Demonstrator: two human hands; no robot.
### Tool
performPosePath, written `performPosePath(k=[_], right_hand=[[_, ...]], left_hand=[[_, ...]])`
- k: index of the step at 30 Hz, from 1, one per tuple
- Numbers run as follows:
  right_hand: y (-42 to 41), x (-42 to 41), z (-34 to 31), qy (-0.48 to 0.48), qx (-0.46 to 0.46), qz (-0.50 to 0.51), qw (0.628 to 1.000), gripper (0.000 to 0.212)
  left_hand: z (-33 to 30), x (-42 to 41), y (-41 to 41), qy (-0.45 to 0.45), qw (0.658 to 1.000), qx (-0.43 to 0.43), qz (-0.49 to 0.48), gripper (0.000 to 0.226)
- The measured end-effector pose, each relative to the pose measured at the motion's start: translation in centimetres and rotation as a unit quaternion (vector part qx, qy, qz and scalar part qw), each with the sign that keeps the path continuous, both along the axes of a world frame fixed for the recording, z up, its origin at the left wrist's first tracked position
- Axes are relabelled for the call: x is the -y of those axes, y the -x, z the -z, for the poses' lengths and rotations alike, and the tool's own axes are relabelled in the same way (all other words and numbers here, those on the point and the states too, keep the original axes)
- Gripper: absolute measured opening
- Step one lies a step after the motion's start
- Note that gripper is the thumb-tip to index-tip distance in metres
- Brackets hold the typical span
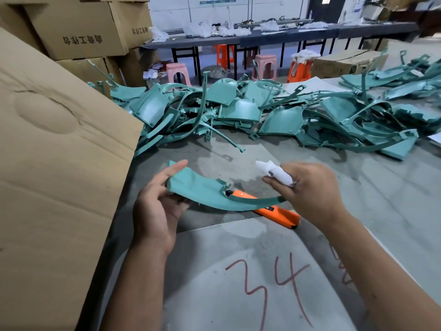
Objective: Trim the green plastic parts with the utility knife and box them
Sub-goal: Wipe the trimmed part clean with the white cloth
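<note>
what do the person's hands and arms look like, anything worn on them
Both forearms are bare, with no sleeves, watch or gloves in view. The left hand wears nothing. The right hand has a white cloth wrap around one finger, with a small dark mark on it.

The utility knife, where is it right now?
In the head view, the orange utility knife lies on the grey table, low and centre, partly hidden under the green part that both hands hold above it.

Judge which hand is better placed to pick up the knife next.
Right. The right hand holds only the thin tip of the part, beside the knife on the table; the left hand grips the wide end.
</note>
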State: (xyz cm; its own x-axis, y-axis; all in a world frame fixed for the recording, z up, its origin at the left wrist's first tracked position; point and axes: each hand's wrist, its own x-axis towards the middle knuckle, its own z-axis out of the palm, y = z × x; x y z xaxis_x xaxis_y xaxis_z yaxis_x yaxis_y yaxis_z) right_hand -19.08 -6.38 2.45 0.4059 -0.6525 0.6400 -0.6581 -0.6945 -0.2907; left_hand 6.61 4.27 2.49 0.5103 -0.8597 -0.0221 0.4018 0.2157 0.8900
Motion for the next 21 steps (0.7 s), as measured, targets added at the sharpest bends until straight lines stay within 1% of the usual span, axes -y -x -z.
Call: performPosePath(k=[1, 2, 3, 4, 5, 6, 7, 8, 10, 11, 13, 14, 15, 16, 18, 20, 21], right_hand=[[0.0, 0.0, 0.0, 0.022, 0.003, 0.012, 1.000, 0.055], [-0.1, 0.1, 0.0, 0.043, 0.008, 0.023, 0.999, 0.056], [-0.1, 0.2, 0.1, 0.060, 0.021, 0.029, 0.998, 0.055], [0.0, 0.3, 0.1, 0.072, 0.053, 0.035, 0.995, 0.054], [-0.1, 0.2, 0.1, 0.080, 0.107, 0.046, 0.990, 0.052], [0.0, 0.3, 0.1, 0.081, 0.181, 0.067, 0.978, 0.050], [-0.1, 0.1, 0.0, 0.071, 0.265, 0.090, 0.957, 0.046], [-0.2, 0.0, 0.0, 0.047, 0.351, 0.106, 0.929, 0.041], [-0.8, -0.3, -0.2, -0.002, 0.511, 0.102, 0.854, 0.025], [-1.1, -0.4, -0.4, -0.023, 0.576, 0.090, 0.812, 0.022], [-1.6, -0.4, -0.7, -0.067, 0.664, 0.077, 0.741, 0.033], [-1.8, -0.5, -0.7, -0.102, 0.685, 0.079, 0.717, 0.038], [-2.1, -0.7, -0.7, -0.147, 0.687, 0.077, 0.708, 0.040], [-2.4, -0.9, -0.5, -0.195, 0.670, 0.061, 0.714, 0.041], [-3.4, -1.7, -0.1, -0.272, 0.602, 0.004, 0.751, 0.044], [-4.4, -2.6, 0.3, -0.317, 0.517, -0.048, 0.794, 0.044], [-4.8, -2.9, 0.4, -0.326, 0.481, -0.062, 0.812, 0.040]], left_hand=[[-0.1, -0.1, 0.0, -0.014, 1.000, -0.019, -0.006, 0.041], [-0.2, -0.3, 0.0, -0.037, 0.999, -0.013, -0.008, 0.040], [0.0, -0.3, -0.1, -0.061, 0.997, 0.028, -0.024, 0.030], [0.0, -0.4, 0.1, -0.075, 0.993, 0.079, -0.035, 0.015], [0.1, -0.5, 0.4, -0.073, 0.988, 0.131, -0.042, 0.030], [0.2, -0.5, 0.7, -0.071, 0.985, 0.153, -0.045, 0.055], [0.2, -0.4, 0.9, -0.058, 0.987, 0.140, -0.048, 0.075], [0.1, -0.3, 1.3, -0.051, 0.991, 0.115, -0.056, 0.088], [0.1, 0.2, 2.1, -0.049, 0.993, 0.064, -0.090, 0.101], [0.2, 0.4, 2.4, -0.061, 0.991, 0.046, -0.111, 0.101], [0.1, 0.8, 2.9, -0.079, 0.988, -0.003, -0.134, 0.092], [0.0, 0.9, 3.1, -0.078, 0.988, -0.041, -0.129, 0.085], [-0.1, 1.0, 3.3, -0.066, 0.989, -0.076, -0.112, 0.077], [-0.3, 1.1, 3.7, -0.053, 0.989, -0.099, -0.099, 0.071], [-0.4, 1.2, 4.7, -0.040, 0.988, -0.121, -0.084, 0.067], [-0.1, 1.2, 5.9, -0.036, 0.989, -0.130, -0.057, 0.067], [-0.1, 1.1, 6.3, -0.035, 0.990, -0.133, -0.042, 0.065]])
